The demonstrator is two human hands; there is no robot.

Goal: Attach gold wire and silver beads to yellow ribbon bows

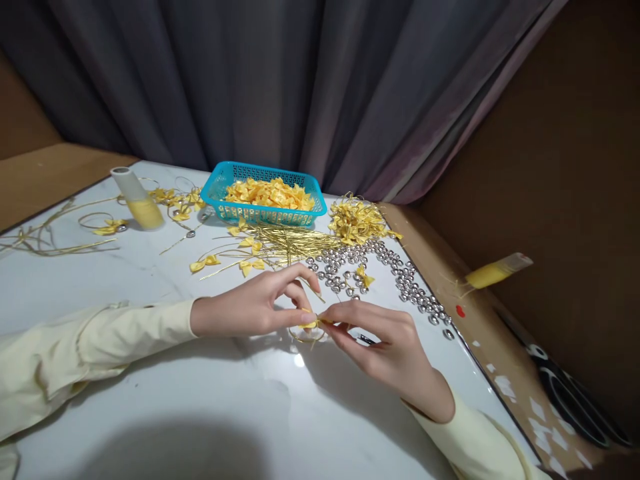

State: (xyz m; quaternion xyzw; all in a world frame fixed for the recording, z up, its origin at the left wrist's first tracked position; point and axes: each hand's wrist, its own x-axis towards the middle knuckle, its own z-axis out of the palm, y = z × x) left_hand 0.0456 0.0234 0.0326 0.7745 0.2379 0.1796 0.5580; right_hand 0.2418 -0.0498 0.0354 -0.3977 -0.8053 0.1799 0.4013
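Note:
Near the middle of the white table, my left hand [260, 303] pinches a small yellow bow [311, 325] between thumb and finger. My right hand [383, 333] meets it from the right, its thumb and fingertips closed at the bow's right side on what looks like thin gold cord. A loop of gold cord [306, 340] hangs below the fingertips. The fingers partly hide the bow. Just beyond my hands lie many silver beads [330, 263], with a loose yellow bow [365, 276] among them, and a bundle of gold cords [295, 243].
A blue basket [213, 193] of yellow bows stands at the back, beside a pile of corded bows [357, 220]. A glue bottle [143, 203] stands at the left; another yellow-filled tube [500, 270] lies right. Black-handled scissors [570, 400] rest past the table's right edge, near paper scraps [505, 385].

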